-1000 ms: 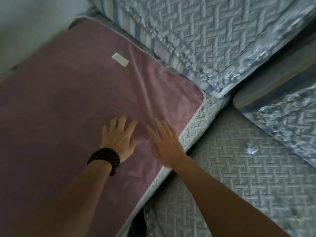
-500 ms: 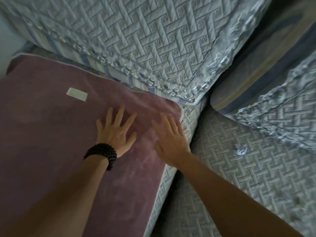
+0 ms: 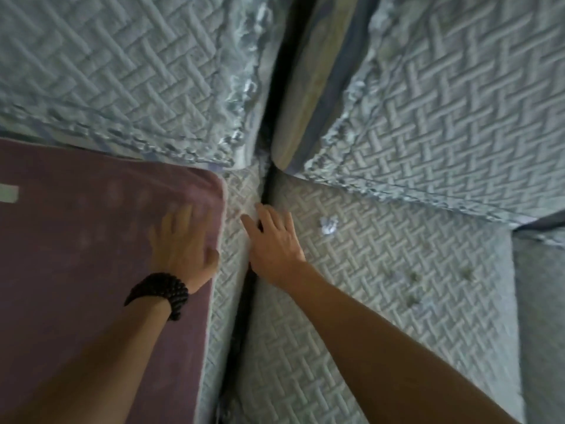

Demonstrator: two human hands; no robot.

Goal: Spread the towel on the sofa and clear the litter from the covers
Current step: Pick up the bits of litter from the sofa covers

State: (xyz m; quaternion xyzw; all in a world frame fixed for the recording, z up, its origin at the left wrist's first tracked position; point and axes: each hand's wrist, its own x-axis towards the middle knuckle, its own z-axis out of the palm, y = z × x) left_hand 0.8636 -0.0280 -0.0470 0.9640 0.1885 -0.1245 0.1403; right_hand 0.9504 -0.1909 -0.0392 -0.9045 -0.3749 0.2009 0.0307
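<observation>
One mauve towel [image 3: 76, 270] is lying flat on the left seat cushion as the left hand [image 3: 183, 243] is pressing on it open-palmed, while the right hand [image 3: 275, 240], open and empty, is resting at the gap beside one crumpled paper scrap [image 3: 328, 225] and several small specks.

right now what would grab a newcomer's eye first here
The mauve towel spread flat over the left seat cushion stands out against the grey quilted sofa cover. The left hand, above a dark beaded bracelet, lies on its right edge; the right hand rests at the cushion gap. A crumpled white scrap lies just right of it.
</observation>
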